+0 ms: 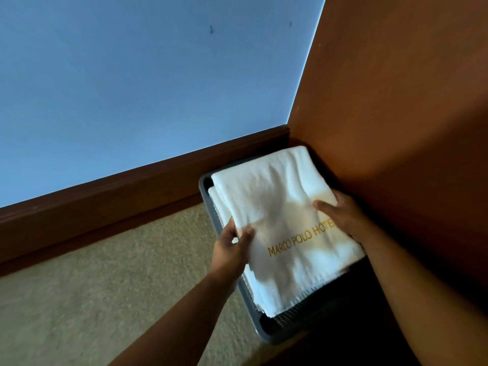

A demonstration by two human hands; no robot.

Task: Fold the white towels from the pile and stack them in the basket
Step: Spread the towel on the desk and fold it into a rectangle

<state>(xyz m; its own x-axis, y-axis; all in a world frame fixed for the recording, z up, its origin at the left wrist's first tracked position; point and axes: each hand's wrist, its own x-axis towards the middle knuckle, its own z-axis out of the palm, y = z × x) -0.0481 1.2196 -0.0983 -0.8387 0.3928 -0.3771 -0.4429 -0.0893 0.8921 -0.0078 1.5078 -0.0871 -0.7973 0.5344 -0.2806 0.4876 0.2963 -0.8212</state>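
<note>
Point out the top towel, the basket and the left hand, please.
top towel (280, 207): head view, plain cloth above the gold lettering.
basket (204, 183): head view, grey rim at the far left corner.
left hand (232, 248): head view, back of the hand, gripping the towel's left edge.

This is looking like a hotel room: a white towel (285, 207) is carrying gold lettering (301, 240) reading "MARCO POLO HOTE", and beige carpet (92, 299) is meeting a dark wooden skirting board (132, 191) under a pale wall (132, 75).

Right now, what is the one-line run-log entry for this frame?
left hand: grips towel | right hand: grips towel | towel: folded, over basket | basket: holds lower towel
</note>
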